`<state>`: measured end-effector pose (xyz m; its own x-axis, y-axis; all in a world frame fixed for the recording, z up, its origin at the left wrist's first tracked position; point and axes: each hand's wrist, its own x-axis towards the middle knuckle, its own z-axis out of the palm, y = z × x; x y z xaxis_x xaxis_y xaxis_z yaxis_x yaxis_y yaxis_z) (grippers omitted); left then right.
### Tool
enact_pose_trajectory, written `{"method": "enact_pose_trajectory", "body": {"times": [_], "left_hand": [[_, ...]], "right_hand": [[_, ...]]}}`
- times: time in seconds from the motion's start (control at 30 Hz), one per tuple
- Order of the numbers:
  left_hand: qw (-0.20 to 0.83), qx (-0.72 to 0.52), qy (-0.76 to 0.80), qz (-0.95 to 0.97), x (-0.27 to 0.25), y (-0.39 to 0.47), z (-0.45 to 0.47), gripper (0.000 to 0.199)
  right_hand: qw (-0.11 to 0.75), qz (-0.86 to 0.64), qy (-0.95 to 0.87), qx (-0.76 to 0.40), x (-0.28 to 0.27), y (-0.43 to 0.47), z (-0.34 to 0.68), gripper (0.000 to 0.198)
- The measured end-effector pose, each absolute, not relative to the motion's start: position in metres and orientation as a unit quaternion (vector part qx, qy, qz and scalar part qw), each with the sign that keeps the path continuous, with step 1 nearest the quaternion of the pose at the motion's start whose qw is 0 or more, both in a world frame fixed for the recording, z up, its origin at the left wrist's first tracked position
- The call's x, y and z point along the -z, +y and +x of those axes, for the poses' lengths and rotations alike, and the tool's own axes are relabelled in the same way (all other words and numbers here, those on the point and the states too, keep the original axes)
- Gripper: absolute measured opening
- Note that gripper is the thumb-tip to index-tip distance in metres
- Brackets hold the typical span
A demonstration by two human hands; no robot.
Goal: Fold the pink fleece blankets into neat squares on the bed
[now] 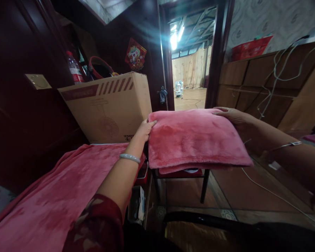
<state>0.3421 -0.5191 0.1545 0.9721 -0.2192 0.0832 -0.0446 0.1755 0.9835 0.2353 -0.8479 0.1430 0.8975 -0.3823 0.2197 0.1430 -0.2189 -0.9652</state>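
A folded pink plush blanket (194,140) is held out level above a dark-framed stool (205,187). My left hand (146,128) grips its left edge, thumb on top and fingers underneath. At the far right corner, my right hand (232,114) pinches the blanket, with part of its fingers hidden beneath the fabric. To the left, a larger pink plush cloth (94,175) covers a low surface beside my left forearm.
A cardboard box (105,112) stands behind the left cloth, near a red-capped bottle (75,68). Wooden cabinets (259,77) with hanging white cables line the right. An open doorway shows a fan (179,87). A black chair arm (199,218) crosses the foreground.
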Motion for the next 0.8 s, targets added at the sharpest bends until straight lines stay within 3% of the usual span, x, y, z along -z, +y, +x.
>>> {"method": "enact_pose_trajectory", "body": {"times": [0.1, 0.2, 0.3, 0.4, 0.57, 0.8], "left_hand": [[0.744, 0.084, -0.100, 0.656, -0.154, -0.516, 0.343, 0.025], [0.699, -0.005, -0.131, 0.703, -0.158, -0.516, 0.339, 0.046], [0.560, -0.177, -0.210, 0.782, -0.164, -0.523, 0.326, 0.065], [0.386, -0.231, -0.324, 0.832, -0.164, -0.532, 0.307, 0.066], [0.261, -0.193, -0.405, 0.855, -0.149, -0.536, 0.292, 0.057], [0.086, -0.304, -0.451, 0.835, -0.134, -0.520, 0.271, 0.047]], "right_hand": [[0.608, -0.766, 0.106, 0.178, -0.141, -0.855, 0.235, 0.050], [0.443, -0.850, 0.096, 0.269, -0.145, -0.863, 0.239, 0.059], [0.269, -0.898, -0.015, 0.347, -0.154, -0.859, 0.245, 0.065], [0.173, -0.918, -0.109, 0.340, -0.160, -0.841, 0.250, 0.067], [0.148, -0.958, -0.128, 0.210, -0.151, -0.818, 0.253, 0.069], [0.135, -0.974, -0.092, 0.156, -0.150, -0.813, 0.247, 0.077]]}}
